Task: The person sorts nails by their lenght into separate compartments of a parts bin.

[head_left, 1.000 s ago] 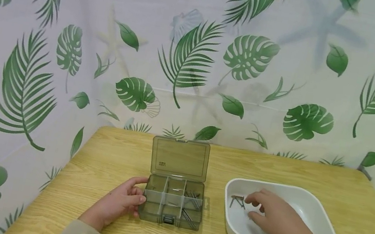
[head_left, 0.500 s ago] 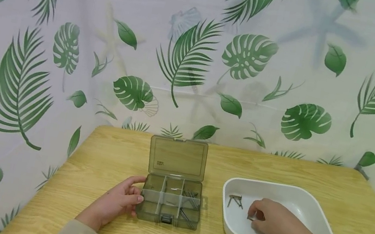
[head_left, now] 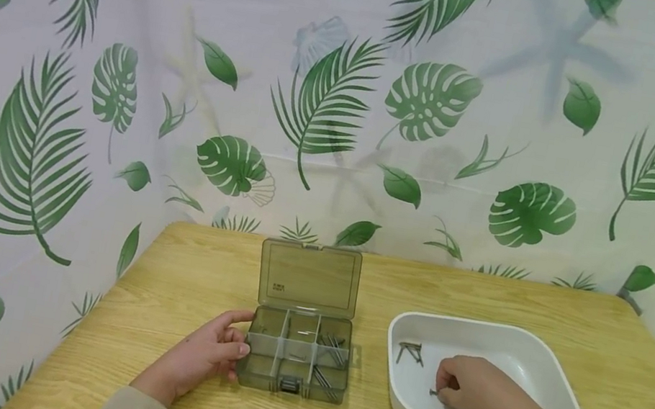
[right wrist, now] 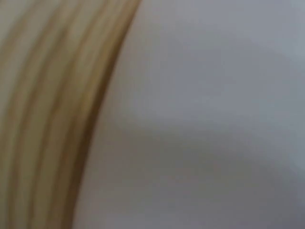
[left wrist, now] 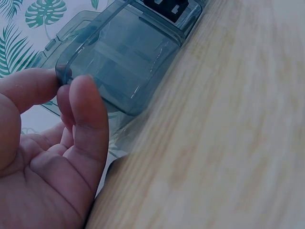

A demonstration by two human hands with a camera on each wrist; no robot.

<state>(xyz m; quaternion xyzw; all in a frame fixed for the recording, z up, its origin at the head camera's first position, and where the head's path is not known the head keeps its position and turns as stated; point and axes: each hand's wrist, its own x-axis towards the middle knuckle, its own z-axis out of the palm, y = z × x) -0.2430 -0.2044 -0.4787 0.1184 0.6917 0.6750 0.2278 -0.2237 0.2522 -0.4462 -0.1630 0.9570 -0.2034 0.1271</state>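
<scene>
My left hand [head_left: 212,351] grips the left side of a smoky clear compartment box [head_left: 259,368], thumb in front and index finger behind; the left wrist view shows fingertips at the box's corner. Its hinged lid [head_left: 309,278] stands open at the back. Thin metal pieces [head_left: 326,380] lie in the right-hand compartments, with smaller bits in others. Inside a white tub [head_left: 553,379], my right hand [head_left: 475,391] is lowered, thumb and fingertips pinching a small metal screw [head_left: 433,392], of which mainly the head shows. Several similar screws [head_left: 412,352] lie at the tub's left side.
Both containers rest on a wood-grain table [head_left: 211,264], the tub right of the box with a strip of table between. A leaf-printed cloth [head_left: 347,91] hangs behind and at the sides. The right wrist view shows only the blurred tub wall [right wrist: 190,119] and table.
The right hand has moved from above the tub down to its floor, and its fingers have closed on a screw. The left hand has stayed on the box.
</scene>
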